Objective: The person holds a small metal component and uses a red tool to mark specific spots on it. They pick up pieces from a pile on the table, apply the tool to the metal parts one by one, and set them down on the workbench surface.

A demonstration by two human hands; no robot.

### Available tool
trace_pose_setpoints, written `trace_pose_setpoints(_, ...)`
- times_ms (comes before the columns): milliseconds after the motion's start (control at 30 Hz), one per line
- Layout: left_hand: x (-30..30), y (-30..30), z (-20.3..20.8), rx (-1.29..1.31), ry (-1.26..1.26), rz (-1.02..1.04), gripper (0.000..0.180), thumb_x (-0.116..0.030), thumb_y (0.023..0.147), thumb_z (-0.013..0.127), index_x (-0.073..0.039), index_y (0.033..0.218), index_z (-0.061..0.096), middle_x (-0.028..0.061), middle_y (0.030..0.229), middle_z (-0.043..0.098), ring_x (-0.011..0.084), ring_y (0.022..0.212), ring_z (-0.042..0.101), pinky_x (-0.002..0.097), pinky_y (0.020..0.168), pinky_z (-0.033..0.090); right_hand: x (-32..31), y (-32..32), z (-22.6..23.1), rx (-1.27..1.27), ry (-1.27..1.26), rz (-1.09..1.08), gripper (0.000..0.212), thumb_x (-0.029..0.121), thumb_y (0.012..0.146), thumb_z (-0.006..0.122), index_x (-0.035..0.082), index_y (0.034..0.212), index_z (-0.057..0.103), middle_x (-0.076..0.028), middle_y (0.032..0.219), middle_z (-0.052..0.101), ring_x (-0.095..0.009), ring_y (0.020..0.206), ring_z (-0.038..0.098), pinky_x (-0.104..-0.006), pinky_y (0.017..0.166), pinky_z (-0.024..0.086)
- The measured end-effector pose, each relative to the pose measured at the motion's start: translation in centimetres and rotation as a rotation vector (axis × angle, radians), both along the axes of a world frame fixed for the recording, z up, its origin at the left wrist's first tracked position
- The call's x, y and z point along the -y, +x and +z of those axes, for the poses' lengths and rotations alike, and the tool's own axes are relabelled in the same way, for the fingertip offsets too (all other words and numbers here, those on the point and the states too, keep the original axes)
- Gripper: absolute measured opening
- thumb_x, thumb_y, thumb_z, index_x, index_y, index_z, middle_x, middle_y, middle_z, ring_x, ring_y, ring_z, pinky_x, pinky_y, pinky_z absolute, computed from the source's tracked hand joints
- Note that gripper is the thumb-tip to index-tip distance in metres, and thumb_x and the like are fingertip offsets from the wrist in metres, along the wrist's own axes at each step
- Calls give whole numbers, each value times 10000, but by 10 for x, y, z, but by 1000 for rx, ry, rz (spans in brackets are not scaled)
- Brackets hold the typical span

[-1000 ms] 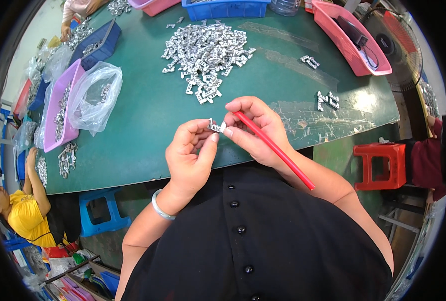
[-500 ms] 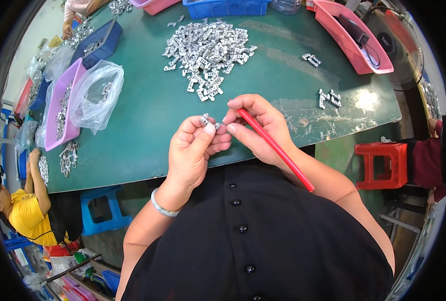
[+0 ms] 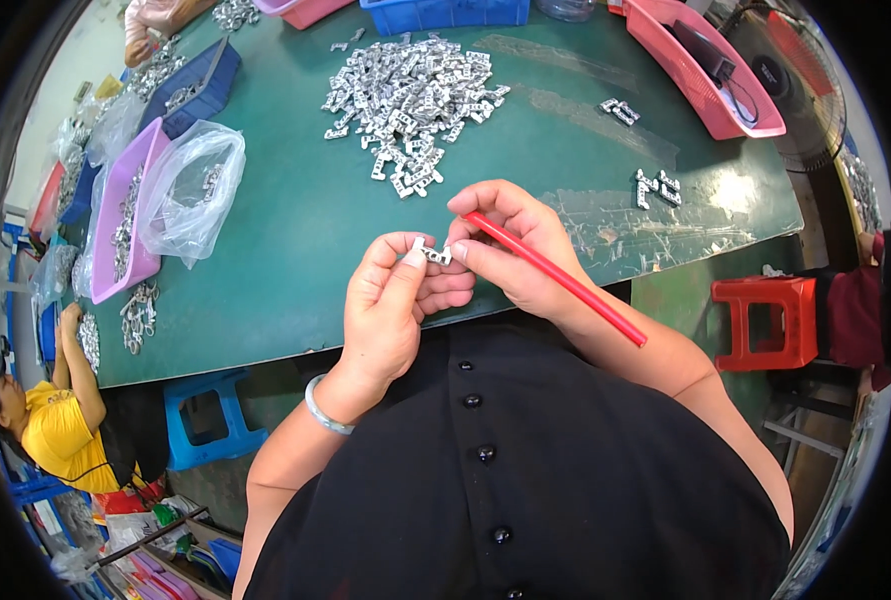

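Observation:
Between the thumb and fingers of my left hand point(image 3: 390, 310) is a small silver metal piece point(image 3: 433, 256) with dark marks along its face. My right hand point(image 3: 525, 240) is closed around a long red rod point(image 3: 565, 284), which slants down over my right wrist. The rod's tip is hidden or too small to make out. The right thumb and fingertips come up to the right end of the metal piece. Both hands are just over the near edge of the green table point(image 3: 285, 220). Farther off lies a heap of similar metal pieces point(image 3: 405, 105).
Several metal pieces point(image 3: 657, 190) lie in small groups at the right. A pink basket point(image 3: 655, 55) stands at the far right, a blue bin point(image 3: 445, 14) at the back. Left are a purple bin point(image 3: 150, 205) and a clear plastic bag point(image 3: 190, 215). A person in yellow point(image 3: 60, 435) works at left.
The metal piece has turned in my left fingers, and its marked face now shows. My right hand has shifted slightly up, with the rod's lower end swinging right and up.

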State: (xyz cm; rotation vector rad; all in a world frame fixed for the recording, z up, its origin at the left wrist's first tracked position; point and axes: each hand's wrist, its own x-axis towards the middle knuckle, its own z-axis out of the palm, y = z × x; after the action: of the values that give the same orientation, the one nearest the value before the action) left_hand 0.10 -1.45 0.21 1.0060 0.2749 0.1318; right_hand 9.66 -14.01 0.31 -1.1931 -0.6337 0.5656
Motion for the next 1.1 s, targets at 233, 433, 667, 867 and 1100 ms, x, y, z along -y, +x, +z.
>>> trace_pose_setpoints(233, 0, -1, 3, 19, 3, 5, 197, -133, 923, 354, 1, 965, 491, 164, 895, 595, 236, 780, 623, 334, 696, 528, 1, 6, -2, -173, 28, 35, 253, 11, 757, 564, 2, 999, 488, -35, 810, 545, -70, 759, 515, -208, 696, 422)
trace_pose_setpoints(433, -1, -1, 1, 42, 29, 6, 191, -131, 922, 372, 11, 984, 485, 168, 912, 589, 243, 799, 620, 332, 709, 526, 1, 7, -2, -160, 23, 27, 257, 15, 756, 569, 1, 1000, 487, -38, 817, 549, -72, 761, 515, -209, 706, 420)
trace_pose_setpoints(667, -3, -1, 2, 29, -20, -15, 188, -137, 918, 389, 11, 987, 483, 169, 927, 586, 246, 818, 617, 341, 724, 524, 1, 7, -3, -158, 59, 28, 261, 15, 758, 574, 2, 1003, 485, -39, 814, 552, -76, 765, 518, -212, 710, 423)
trace_pose_setpoints(867, -5, -2, 2, 5, -115, -58, 180, -141, 913, 403, 3, 979, 489, 172, 932, 587, 248, 831, 615, 347, 732, 521, 1, 8, -6, -172, 56, 32, 268, 19, 752, 581, 1, 1003, 486, -37, 815, 550, -78, 767, 516, -215, 712, 424)
trace_pose_setpoints(1100, -7, -2, 1, -21, -197, -81, 178, -133, 913, 395, 1, 966, 498, 182, 938, 589, 251, 829, 615, 351, 735, 519, 1, 8, -7, -215, 58, 27, 275, 22, 745, 586, 3, 1003, 490, -38, 812, 548, -80, 764, 512, -217, 711, 424)
